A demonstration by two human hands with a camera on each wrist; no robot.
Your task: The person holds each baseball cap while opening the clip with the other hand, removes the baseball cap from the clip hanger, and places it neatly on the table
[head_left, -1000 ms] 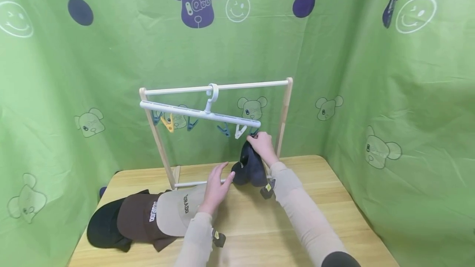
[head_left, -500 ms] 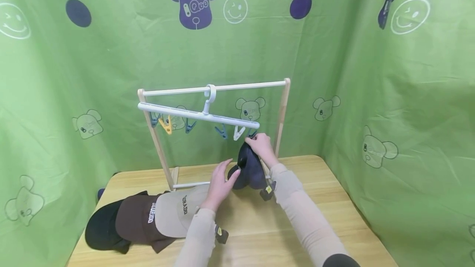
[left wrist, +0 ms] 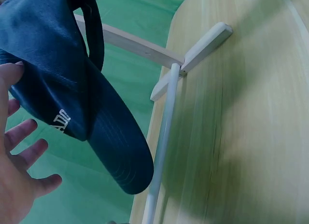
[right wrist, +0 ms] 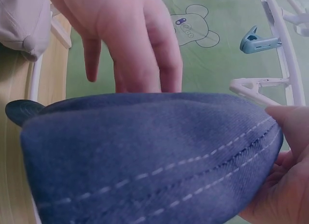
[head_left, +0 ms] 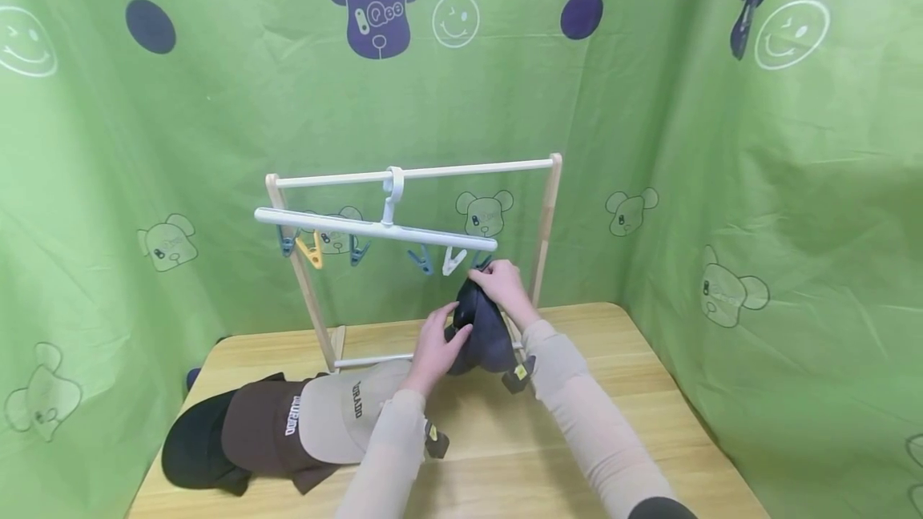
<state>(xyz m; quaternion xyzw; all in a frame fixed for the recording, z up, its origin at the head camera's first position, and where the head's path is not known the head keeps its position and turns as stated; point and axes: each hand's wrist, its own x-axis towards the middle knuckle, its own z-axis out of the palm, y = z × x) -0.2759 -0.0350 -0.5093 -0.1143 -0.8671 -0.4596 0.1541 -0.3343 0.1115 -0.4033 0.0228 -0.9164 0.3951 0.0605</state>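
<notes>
A navy baseball cap (head_left: 485, 343) with white lettering, seen on it in the left wrist view, hangs below the right end of a pale clip hanger (head_left: 324, 223). My right hand (head_left: 503, 287) pinches the cap's upper edge, right under the end clip (head_left: 481, 259); whether that clip bites the cloth is hidden by the fingers. My left hand (head_left: 435, 349) is at the cap's left side with its fingers spread. In the left wrist view its uppermost fingertip touches the cap (left wrist: 43, 45). In the right wrist view the left fingers (right wrist: 133, 55) go behind the cap's edge.
The hanger hooks over the top bar (head_left: 476, 170) of a wooden rack, tilted down to the right. Blue, yellow and white clips hang along it, including a yellow clip (head_left: 312, 250). Overlapping beige (head_left: 332, 419), brown (head_left: 252, 427) and black (head_left: 193, 443) caps lie at left on the table (head_left: 613, 391).
The hanger has shifted left along the bar, its left end swinging nearer. My left hand has moved up and right against the navy cap. My right hand keeps its pinch, drifting slightly left.
</notes>
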